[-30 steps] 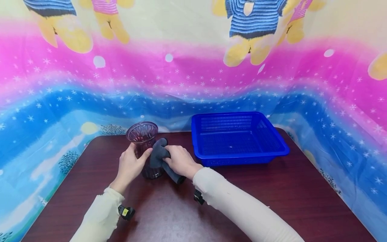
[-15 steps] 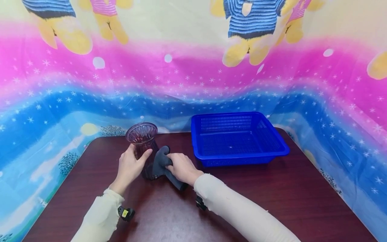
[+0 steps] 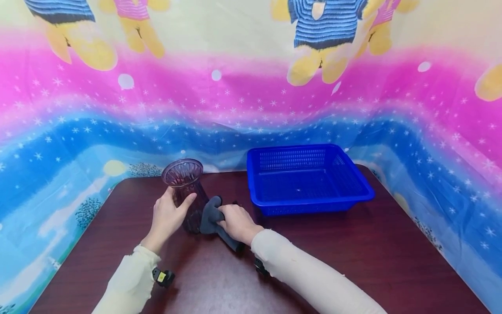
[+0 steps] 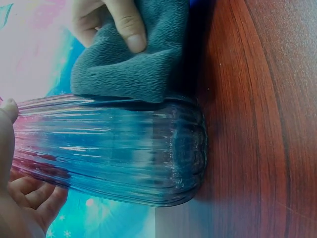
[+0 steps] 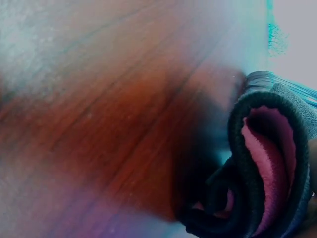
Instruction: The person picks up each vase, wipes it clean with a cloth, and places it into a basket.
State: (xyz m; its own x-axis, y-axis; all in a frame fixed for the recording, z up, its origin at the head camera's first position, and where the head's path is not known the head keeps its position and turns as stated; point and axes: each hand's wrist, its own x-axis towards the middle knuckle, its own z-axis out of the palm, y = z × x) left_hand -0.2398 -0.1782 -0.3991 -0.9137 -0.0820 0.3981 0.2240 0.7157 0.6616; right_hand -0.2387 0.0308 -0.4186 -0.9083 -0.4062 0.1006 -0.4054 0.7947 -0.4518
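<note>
A ribbed, purple-tinted glass vase (image 3: 190, 192) with a flared rim stands on the table, left of the middle. My left hand (image 3: 168, 214) grips it around the neck from the left, thumb toward the front. In my right hand (image 3: 238, 222) a dark grey cloth (image 3: 211, 218) is pinched and bunched. The cloth lies against the lower right side of the vase, as the left wrist view shows close up on the glass (image 4: 114, 148). Folds of the cloth (image 5: 267, 168) in the right wrist view show a pink inner side.
A blue plastic basket (image 3: 310, 203) with perforated walls stands at the back right of the dark red-brown table (image 3: 321, 253). Behind the table hangs a printed cloth backdrop (image 3: 235, 100) with bears and snowflakes.
My right hand has slid the cloth down along the vase's right side toward its base. The left hand keeps its grip on the neck, and the vase stays in place.
</note>
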